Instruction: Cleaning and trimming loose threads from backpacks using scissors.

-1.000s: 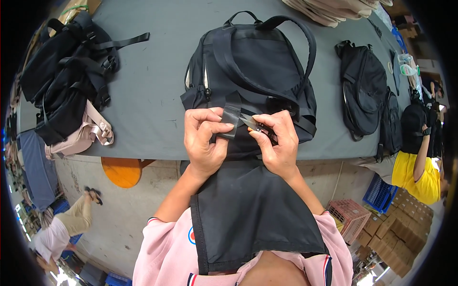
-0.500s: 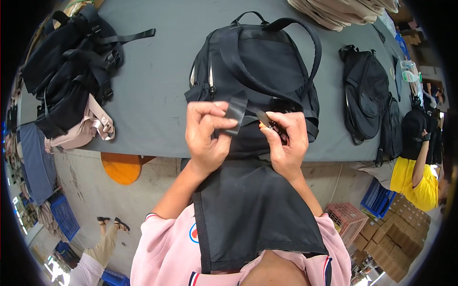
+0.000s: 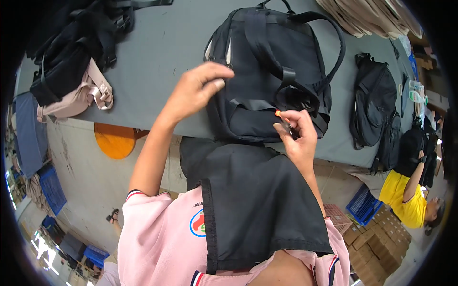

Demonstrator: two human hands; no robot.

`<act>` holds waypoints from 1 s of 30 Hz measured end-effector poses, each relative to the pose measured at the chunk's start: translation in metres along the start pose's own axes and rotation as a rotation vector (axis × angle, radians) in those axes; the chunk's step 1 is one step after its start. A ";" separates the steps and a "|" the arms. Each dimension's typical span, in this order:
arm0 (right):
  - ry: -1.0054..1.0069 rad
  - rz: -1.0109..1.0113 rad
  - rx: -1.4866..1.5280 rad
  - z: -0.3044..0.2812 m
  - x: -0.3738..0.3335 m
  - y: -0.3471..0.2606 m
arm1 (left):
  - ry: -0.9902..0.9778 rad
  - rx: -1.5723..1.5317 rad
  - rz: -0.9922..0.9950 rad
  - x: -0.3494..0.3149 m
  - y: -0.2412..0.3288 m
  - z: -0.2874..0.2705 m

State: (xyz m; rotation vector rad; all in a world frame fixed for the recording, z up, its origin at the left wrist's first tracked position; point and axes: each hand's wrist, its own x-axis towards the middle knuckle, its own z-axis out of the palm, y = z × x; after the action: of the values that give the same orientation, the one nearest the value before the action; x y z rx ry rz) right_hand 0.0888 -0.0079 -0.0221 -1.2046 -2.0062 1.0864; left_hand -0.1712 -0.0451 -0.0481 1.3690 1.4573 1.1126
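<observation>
- Grey table (image 3: pixel 162 52): smooth, matte and flat-topped; the lower end of the load sits right at its near edge, so a downward tug there could make it slip, I judge.
- Black backpack (image 3: pixel 300 47): lies across the middle of the near edge, rounded at the top, its woven fabric soft and faintly creased; a stray point pressed into that cloth could snag or pierce it.
- Padded shoulder strap (image 3: pixel 260 43): a thick, curving loop towards the far edge; being loose, it might flop over the work.
- Left hand (image 3: pixel 200 88): holds nothing, fingers loosely curled at the backpack's left side; I cannot tell whether it touches. Unsteadied, the fabric could shift.
- Right hand (image 3: pixel 300 136): pinches a small dark tool (image 3: pixel 288 127), hard-looking, with an orange-red end; a slack pinch could let it drop.
- Flat webbing band (image 3: pixel 255 104): slightly shiny, bowed across the backpack's lower part; an accidental nick could fray it.
</observation>
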 end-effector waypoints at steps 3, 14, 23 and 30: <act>-0.132 -0.042 -0.048 0.008 -0.001 -0.009 | -0.180 0.393 0.068 -0.015 -0.011 0.010; -0.135 -0.181 -0.325 0.001 -0.027 -0.021 | -0.334 0.153 0.307 0.020 0.008 0.041; 0.336 -0.258 -0.447 -0.034 -0.045 0.001 | -0.308 0.129 0.104 0.051 0.057 0.105; 0.428 -0.156 -0.213 -0.023 -0.050 0.015 | -0.021 0.014 0.082 0.025 0.043 0.125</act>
State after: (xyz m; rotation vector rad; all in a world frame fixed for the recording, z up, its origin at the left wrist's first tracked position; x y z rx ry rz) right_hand 0.1361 -0.0404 -0.0252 -1.2380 -1.8679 0.4953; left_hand -0.0407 -0.0113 -0.0397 1.4571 1.4080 1.1380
